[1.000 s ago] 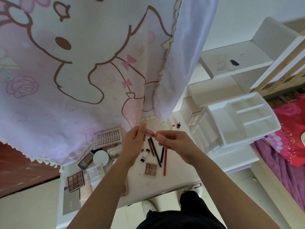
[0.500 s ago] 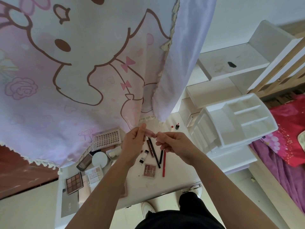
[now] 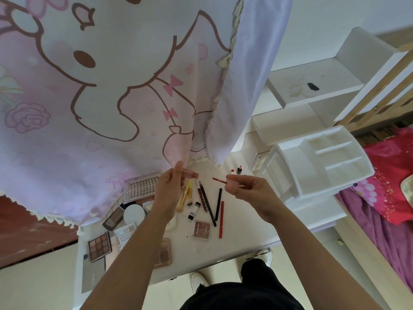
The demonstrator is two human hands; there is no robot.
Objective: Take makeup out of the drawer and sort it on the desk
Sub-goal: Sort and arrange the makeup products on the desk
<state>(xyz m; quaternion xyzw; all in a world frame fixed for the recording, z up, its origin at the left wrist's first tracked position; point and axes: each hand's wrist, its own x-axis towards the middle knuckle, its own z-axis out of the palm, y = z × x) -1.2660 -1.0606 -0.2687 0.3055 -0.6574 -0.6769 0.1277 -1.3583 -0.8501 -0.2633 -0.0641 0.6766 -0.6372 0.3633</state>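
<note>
Since half a second ago the two hands have drawn apart and the wand has come out of the tube, where before they met closed together. Left hand [image 3: 168, 191] grasps the pink lip gloss tube [image 3: 191, 175] between thumb and fingers, its open end pointing toward my other hand. Right hand [image 3: 250, 191] pinches the applicator wand [image 3: 218, 180] by its pink cap, with the reddish tip aimed back at the tube. The tip and the tube mouth stand apart, with open air between them. Both grips are raised above the desk [image 3: 245, 233] and touch nothing else. Just beyond my left hand hangs the fringed hem of the curtain [image 3: 111, 97], which is near the knuckles; I cannot tell whether it touches them. Well to the outer side of my right hand stands the white organizer [image 3: 288, 173], with bare desk between it and the grip. Below the gap between my hands lie two black pencils [image 3: 209, 202], a red pencil [image 3: 221, 219] and a small quad palette [image 3: 202, 229], close together but apart from each other. Under my left hand lie yellow brushes [image 3: 186, 193]; outward of it are a lash tray [image 3: 140, 187] and a nine-pan palette [image 3: 98, 243]. Beyond my right hand, two small bottles [image 3: 239, 170] stand upright. The near desk edge, toward my body, runs below both forearms, and the strip just inside it under my right forearm is bare.
</note>
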